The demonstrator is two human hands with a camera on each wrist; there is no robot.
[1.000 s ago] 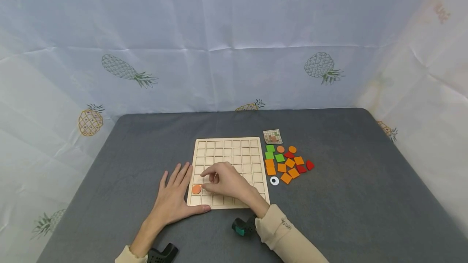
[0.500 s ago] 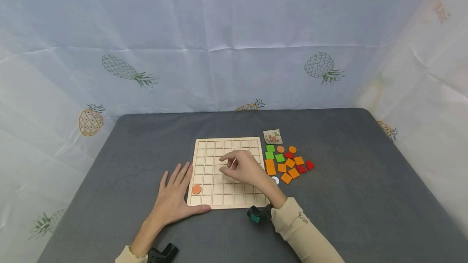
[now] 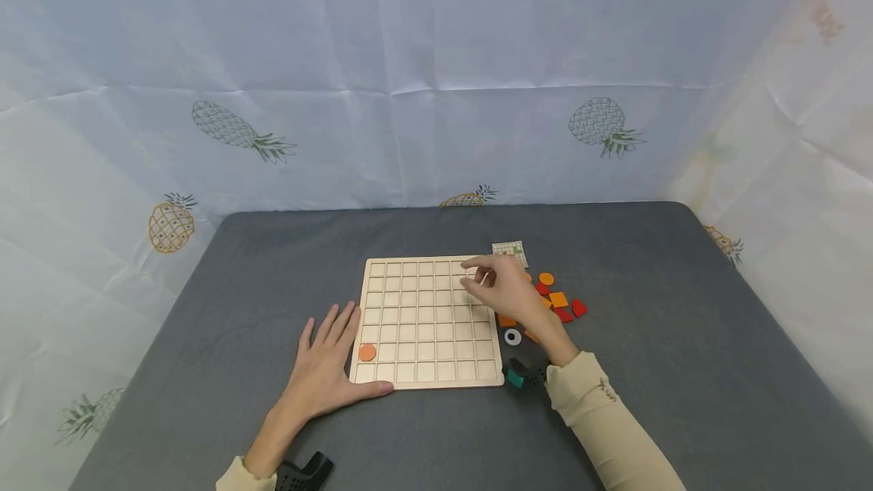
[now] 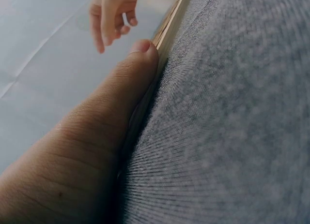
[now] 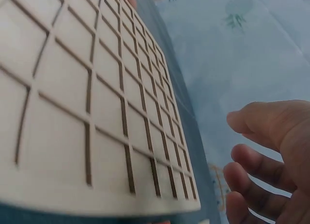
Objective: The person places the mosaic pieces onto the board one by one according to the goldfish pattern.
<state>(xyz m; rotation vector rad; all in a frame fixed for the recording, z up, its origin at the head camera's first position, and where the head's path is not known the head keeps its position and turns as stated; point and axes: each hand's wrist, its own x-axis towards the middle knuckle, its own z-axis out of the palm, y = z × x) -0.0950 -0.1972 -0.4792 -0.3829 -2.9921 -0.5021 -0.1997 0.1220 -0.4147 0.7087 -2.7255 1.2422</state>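
A pale wooden board [image 3: 416, 317] with a grid of square cells lies on the table. One orange disc [image 3: 367, 353] sits in a cell near its lower left corner. My left hand [image 3: 320, 370] lies spread along the board's left side, its thumb on the near edge; the left wrist view shows that thumb [image 4: 128, 76] against the board's rim. My right hand [image 3: 508, 290] hovers over the upper right edge of the board and hides part of the loose pieces. In the right wrist view a gap shows between its thumb and fingers, with nothing held.
Right of the board lie several flat pieces: orange squares [image 3: 558, 299], red pieces [image 3: 579, 308], an orange round [image 3: 546, 279] and a white ring with a dark centre [image 3: 512, 337]. A small printed card [image 3: 510, 248] lies behind them. A pineapple-print cloth [image 3: 409, 135] hangs beyond the table.
My right hand has moved from beside the orange disc across the board, to the right and away from me, over the loose pieces. The left hand and disc stay put.
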